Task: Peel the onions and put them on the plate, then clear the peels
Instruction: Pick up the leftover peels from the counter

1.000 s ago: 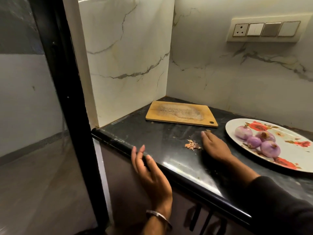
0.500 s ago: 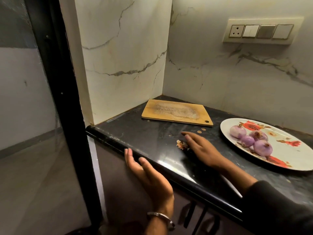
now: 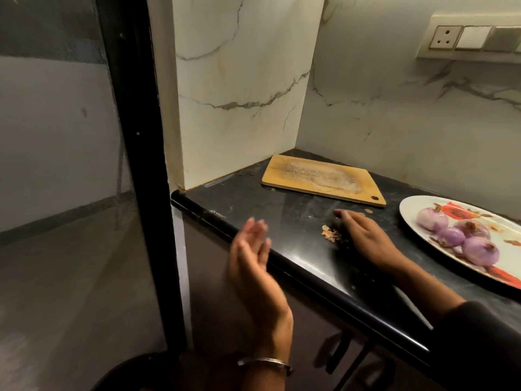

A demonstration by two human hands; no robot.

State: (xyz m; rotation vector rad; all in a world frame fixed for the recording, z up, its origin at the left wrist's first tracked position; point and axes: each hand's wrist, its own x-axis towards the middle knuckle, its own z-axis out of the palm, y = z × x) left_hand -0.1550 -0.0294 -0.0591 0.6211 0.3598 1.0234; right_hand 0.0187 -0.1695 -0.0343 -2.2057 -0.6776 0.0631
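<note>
- I'm looking at the plate (image 3: 408, 206) on the right of the black counter (image 3: 253, 204): white, oval, with red flowers, partly cut off by the frame edge.
- In it I count four peeled onions (image 3: 432, 219), purple and clustered together, touching one another; a few brown peel scraps lie on the plate among them.
- The right hand (image 3: 363, 235) lies flat on the counter, fingers straight and together, gripping nothing; its edge is just beside a small pile of peels (image 3: 329, 234).
- The left hand (image 3: 253, 266) is at the counter's front edge, palm up and open, fingers loosely extended, empty; a bangle (image 3: 265, 364) sits on the wrist.
- A couple of loose peel bits lie near the cutting board (image 3: 321, 177), which is in the back corner.
</note>
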